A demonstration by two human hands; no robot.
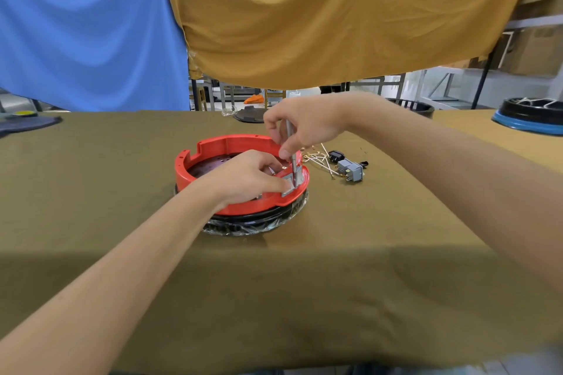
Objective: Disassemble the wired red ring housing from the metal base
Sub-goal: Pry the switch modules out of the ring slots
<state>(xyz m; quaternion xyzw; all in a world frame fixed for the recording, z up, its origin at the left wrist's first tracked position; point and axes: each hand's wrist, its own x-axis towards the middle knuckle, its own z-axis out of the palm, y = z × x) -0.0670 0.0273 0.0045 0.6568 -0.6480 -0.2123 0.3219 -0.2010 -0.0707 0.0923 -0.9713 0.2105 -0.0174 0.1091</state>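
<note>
Both hands (253, 173) (304, 125) work at the red ring housing's (219, 146) near-right rim.

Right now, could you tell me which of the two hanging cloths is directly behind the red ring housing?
The mustard-yellow cloth, hanging on the right. The blue cloth hangs further left, beyond the red ring housing.

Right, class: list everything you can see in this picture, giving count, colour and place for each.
red ring housing: one, red, table centre
base: one, black, under the housing
screwdriver: one, silver, upright at the housing's right rim
switch block: one, grey, right of the housing
loose wires: several, yellowish, beside the switch block
tablecloth: one, olive
hanging cloths: blue, mustard
left hand: pinches a grey part
right hand: holds the screwdriver
</note>
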